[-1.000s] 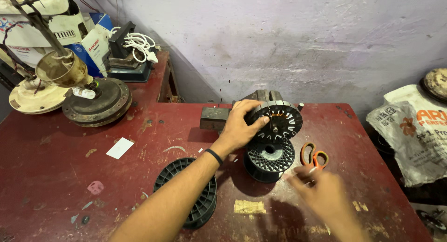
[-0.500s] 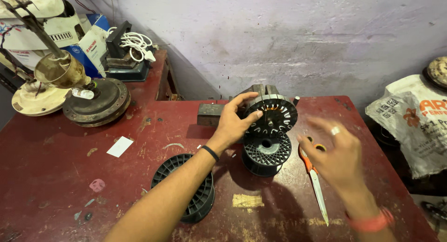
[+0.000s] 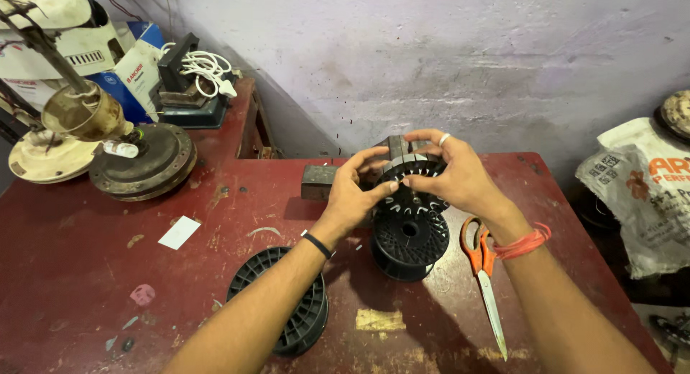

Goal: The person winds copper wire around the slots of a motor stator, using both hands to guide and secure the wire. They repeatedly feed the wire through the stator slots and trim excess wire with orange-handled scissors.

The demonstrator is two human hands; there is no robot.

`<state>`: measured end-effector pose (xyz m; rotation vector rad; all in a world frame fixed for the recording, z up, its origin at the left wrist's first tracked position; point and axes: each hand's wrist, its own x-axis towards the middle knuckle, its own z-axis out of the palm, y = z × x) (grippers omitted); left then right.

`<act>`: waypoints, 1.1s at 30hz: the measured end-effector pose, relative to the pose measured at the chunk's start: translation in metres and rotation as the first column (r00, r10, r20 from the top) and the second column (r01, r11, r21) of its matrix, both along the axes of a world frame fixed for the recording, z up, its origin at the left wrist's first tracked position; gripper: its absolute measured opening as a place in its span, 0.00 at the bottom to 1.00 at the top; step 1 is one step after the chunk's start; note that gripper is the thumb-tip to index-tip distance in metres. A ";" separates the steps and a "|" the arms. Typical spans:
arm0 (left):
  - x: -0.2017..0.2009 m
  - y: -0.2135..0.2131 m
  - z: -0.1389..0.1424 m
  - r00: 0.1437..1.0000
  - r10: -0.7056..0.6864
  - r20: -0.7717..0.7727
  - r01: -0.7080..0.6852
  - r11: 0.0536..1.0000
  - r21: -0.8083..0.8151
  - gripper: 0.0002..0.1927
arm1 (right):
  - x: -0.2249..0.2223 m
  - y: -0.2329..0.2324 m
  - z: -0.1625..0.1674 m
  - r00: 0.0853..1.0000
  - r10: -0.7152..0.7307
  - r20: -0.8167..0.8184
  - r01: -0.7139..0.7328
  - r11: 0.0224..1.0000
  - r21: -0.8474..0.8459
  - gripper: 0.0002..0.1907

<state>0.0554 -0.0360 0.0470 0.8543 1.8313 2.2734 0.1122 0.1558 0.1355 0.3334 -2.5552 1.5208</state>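
My left hand (image 3: 356,190) and my right hand (image 3: 456,176) both grip a black slotted metal ring, a motor stator core (image 3: 411,194), held upright above the red table (image 3: 144,259). Right under it stands a black plastic spool (image 3: 410,243). A second black spool (image 3: 284,313) lies by my left forearm. Orange-handled scissors (image 3: 483,270) lie on the table beside my right wrist, blades pointing toward me.
A small dark metal block (image 3: 318,181) sits behind my left hand. At the far left are a round fan motor housing (image 3: 147,162), a fan part on a rod (image 3: 75,111), boxes and a white cable (image 3: 205,66). A printed sack (image 3: 640,194) leans at the right.
My right hand has left the scissors on the table and come up onto the stator core. My left hand stays on the core.
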 end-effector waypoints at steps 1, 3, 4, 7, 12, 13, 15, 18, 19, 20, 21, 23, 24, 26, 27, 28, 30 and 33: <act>-0.002 0.002 0.000 1.000 -0.011 0.009 0.011 1.000 0.014 0.32 | -0.003 0.001 -0.002 1.000 -0.004 -0.007 0.004 1.000 0.008 0.32; -0.005 0.006 0.000 0.999 -0.022 0.031 0.022 1.000 0.011 0.31 | -0.007 0.003 -0.006 1.000 -0.008 -0.004 0.008 1.000 -0.004 0.30; -0.004 0.006 0.001 0.999 -0.022 0.042 0.023 1.000 -0.004 0.31 | -0.009 0.003 -0.008 1.000 -0.009 0.003 0.010 1.000 -0.022 0.30; -0.002 0.006 0.009 0.999 -0.020 0.028 0.020 1.000 -0.007 0.29 | -0.010 0.007 -0.010 1.000 -0.015 -0.006 0.014 1.000 -0.025 0.31; 0.012 -0.009 0.028 0.949 0.178 -0.260 -0.223 0.963 -0.155 0.29 | 0.024 -0.019 -0.034 0.785 -0.397 -0.475 0.267 0.910 -0.319 0.13; 0.016 -0.012 0.031 0.921 0.211 -0.328 -0.272 0.951 -0.150 0.28 | 0.034 -0.027 -0.040 0.674 -0.532 -0.513 0.397 0.846 -0.355 0.05; 0.021 -0.018 0.039 0.835 0.285 -0.471 -0.388 0.912 -0.136 0.26 | 0.044 -0.043 -0.046 0.693 -0.499 -0.520 0.479 0.858 -0.186 0.05; 0.030 -0.020 0.047 0.693 0.335 -0.638 -0.515 0.850 -0.113 0.22 | 0.047 -0.056 -0.045 0.748 -0.527 -0.404 0.565 0.825 -0.029 0.08; 0.033 -0.020 0.049 0.670 0.316 -0.672 -0.519 0.846 -0.120 0.22 | 0.047 -0.057 -0.042 0.762 -0.548 -0.346 0.586 0.810 0.008 0.09; 0.034 -0.021 0.051 0.643 0.296 -0.706 -0.524 0.842 -0.124 0.21 | 0.048 -0.058 -0.039 0.770 -0.542 -0.335 0.583 0.812 0.024 0.08; 0.036 -0.022 0.053 0.630 0.246 -0.737 -0.503 0.852 -0.145 0.21 | 0.048 -0.059 -0.037 0.779 -0.537 -0.325 0.578 0.815 0.040 0.07; 0.039 -0.024 0.056 0.596 0.144 -0.790 -0.462 0.866 -0.191 0.23 | 0.050 -0.061 -0.035 0.798 -0.520 -0.303 0.560 0.826 0.057 0.06; 0.040 -0.024 0.056 0.578 0.123 -0.806 -0.468 0.860 -0.204 0.21 | 0.052 -0.061 -0.034 0.809 -0.510 -0.294 0.548 0.835 0.059 0.06; 0.040 -0.025 0.058 0.543 0.080 -0.836 -0.479 0.847 -0.230 0.18 | 0.056 -0.060 -0.035 0.838 -0.495 -0.230 0.523 0.848 0.080 0.06; 0.040 -0.025 0.058 0.536 0.069 -0.841 -0.482 0.843 -0.238 0.16 | 0.060 -0.058 -0.036 0.854 -0.491 -0.174 0.511 0.854 0.100 0.05; 0.040 -0.025 0.058 0.529 0.058 -0.847 -0.483 0.841 -0.245 0.15 | 0.065 -0.056 -0.037 0.866 -0.486 -0.117 0.499 0.859 0.120 0.05; 0.040 -0.025 0.057 0.525 0.047 -0.850 -0.487 0.836 -0.255 0.12 | 0.076 -0.050 -0.039 0.892 -0.451 0.024 0.436 0.874 0.215 0.04; 0.041 -0.026 0.055 0.541 0.048 -0.840 -0.484 0.834 -0.264 0.10 | 0.091 -0.038 -0.035 0.934 -0.335 0.126 0.300 0.925 0.234 0.04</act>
